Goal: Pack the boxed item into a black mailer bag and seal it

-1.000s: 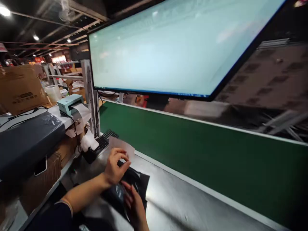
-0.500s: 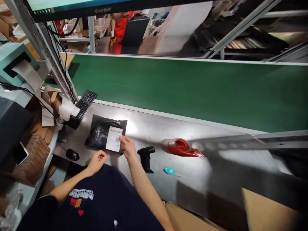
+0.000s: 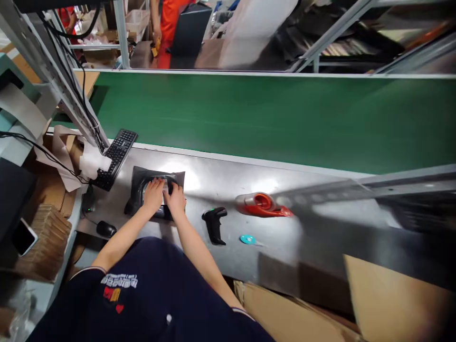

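A black plastic mailer bag (image 3: 137, 190) lies on the metal table (image 3: 217, 175), in front of my body. My left hand (image 3: 154, 194) rests flat on it, fingers stretched out over the white shipping label (image 3: 165, 186). Beside it, my right hand (image 3: 175, 199) presses on the bag's right part with its fingers extended. Both hands cover most of the label. To the right lies a black barcode scanner (image 3: 213, 225), apart from my hands.
Further right are a red tape dispenser (image 3: 261, 204) and a small turquoise cutter (image 3: 248, 239). A keyboard (image 3: 119, 152) and mouse (image 3: 106, 229) sit at left. Behind the table runs a green conveyor belt (image 3: 249, 118). Cardboard (image 3: 384, 294) stands at the front right.
My left hand has moved up from the table's front edge onto the bag. My right hand has shifted from the label's edge to lie on the bag. The view has tilted down.
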`<move>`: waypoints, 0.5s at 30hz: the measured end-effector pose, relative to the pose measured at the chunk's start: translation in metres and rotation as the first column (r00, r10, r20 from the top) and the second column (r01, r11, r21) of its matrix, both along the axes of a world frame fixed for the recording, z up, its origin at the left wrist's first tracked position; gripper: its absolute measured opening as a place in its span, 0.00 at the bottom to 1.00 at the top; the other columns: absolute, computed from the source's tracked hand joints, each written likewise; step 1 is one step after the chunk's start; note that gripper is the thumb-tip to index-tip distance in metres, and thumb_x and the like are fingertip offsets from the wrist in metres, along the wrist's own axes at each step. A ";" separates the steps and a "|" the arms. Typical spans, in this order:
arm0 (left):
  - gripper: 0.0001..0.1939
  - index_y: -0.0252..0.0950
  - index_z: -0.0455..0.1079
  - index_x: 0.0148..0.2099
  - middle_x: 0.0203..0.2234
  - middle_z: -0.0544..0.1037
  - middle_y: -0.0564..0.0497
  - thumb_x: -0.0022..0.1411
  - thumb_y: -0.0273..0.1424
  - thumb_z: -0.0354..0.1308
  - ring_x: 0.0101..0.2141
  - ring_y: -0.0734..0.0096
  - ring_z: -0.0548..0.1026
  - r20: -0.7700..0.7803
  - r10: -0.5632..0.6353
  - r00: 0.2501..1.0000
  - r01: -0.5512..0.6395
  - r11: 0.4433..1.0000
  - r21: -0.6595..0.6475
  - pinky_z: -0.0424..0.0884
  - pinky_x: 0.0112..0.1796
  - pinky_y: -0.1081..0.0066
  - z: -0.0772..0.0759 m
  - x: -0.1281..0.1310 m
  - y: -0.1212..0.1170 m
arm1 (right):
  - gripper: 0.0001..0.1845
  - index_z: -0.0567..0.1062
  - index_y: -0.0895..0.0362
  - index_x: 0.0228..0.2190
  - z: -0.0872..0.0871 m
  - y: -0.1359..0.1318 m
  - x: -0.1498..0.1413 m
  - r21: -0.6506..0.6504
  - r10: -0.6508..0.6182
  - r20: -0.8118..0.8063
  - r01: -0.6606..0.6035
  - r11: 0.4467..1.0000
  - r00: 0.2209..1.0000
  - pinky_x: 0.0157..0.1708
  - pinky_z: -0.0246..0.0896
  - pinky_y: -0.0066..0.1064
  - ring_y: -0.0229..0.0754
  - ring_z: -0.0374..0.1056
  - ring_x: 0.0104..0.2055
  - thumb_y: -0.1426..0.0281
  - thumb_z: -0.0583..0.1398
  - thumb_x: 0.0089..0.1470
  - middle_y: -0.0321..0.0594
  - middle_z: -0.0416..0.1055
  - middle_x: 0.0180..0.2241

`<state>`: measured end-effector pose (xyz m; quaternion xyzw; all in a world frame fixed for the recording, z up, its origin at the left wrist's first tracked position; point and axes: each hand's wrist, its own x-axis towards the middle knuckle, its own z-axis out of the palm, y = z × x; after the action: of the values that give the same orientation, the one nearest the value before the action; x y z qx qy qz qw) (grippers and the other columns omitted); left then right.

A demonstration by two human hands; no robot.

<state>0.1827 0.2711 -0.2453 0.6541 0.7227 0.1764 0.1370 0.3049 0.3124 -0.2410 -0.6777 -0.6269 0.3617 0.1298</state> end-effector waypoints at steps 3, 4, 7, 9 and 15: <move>0.32 0.26 0.58 0.77 0.75 0.59 0.32 0.77 0.32 0.49 0.76 0.47 0.56 -0.123 -0.081 0.989 0.063 0.988 -0.141 0.54 0.74 0.47 -0.010 0.019 0.024 | 0.45 0.61 0.61 0.70 -0.002 -0.005 0.034 0.073 -0.091 0.005 0.090 0.993 0.996 0.52 0.69 0.45 0.58 0.74 0.53 0.57 0.64 0.59 0.56 0.72 0.57; 0.35 0.26 0.55 0.78 0.77 0.54 0.32 0.78 0.38 0.51 0.77 0.44 0.52 -0.135 -0.091 0.987 0.068 0.984 -0.167 0.52 0.75 0.44 -0.012 0.024 0.027 | 0.46 0.61 0.63 0.70 -0.005 -0.008 0.053 0.103 -0.143 -0.032 0.146 0.984 0.989 0.51 0.70 0.44 0.57 0.74 0.51 0.55 0.64 0.58 0.54 0.74 0.53; 0.44 0.32 0.53 0.80 0.79 0.48 0.34 0.73 0.48 0.60 0.78 0.37 0.42 -0.096 -0.113 0.989 0.094 0.979 -0.181 0.44 0.74 0.36 -0.016 0.028 0.029 | 0.43 0.68 0.64 0.63 -0.020 -0.025 0.114 0.134 -0.306 -0.223 0.340 0.931 0.926 0.45 0.69 0.41 0.49 0.73 0.39 0.49 0.61 0.55 0.42 0.75 0.39; 0.47 0.35 0.53 0.80 0.78 0.49 0.34 0.68 0.46 0.66 0.78 0.35 0.42 0.000 -0.152 0.988 0.151 0.976 -0.157 0.40 0.74 0.34 -0.013 0.023 0.026 | 0.40 0.72 0.62 0.56 -0.029 -0.040 0.143 0.078 -0.401 -0.320 0.446 0.892 0.858 0.42 0.68 0.40 0.45 0.70 0.32 0.46 0.61 0.52 0.37 0.73 0.32; 0.38 0.20 0.55 0.74 0.76 0.49 0.21 0.73 0.35 0.62 0.78 0.42 0.44 0.494 0.381 0.782 -0.395 0.915 -0.081 0.42 0.75 0.51 0.009 -0.038 -0.008 | 0.23 0.76 0.57 0.38 -0.039 -0.067 0.114 -0.248 -0.492 -0.477 0.426 0.870 0.728 0.42 0.69 0.35 0.46 0.75 0.39 0.52 0.67 0.47 0.39 0.76 0.34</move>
<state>0.1444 0.2631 -0.2361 0.4249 0.7787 0.3735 0.2711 0.4186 0.2458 -0.2801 -0.6927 -0.3562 0.5269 0.3401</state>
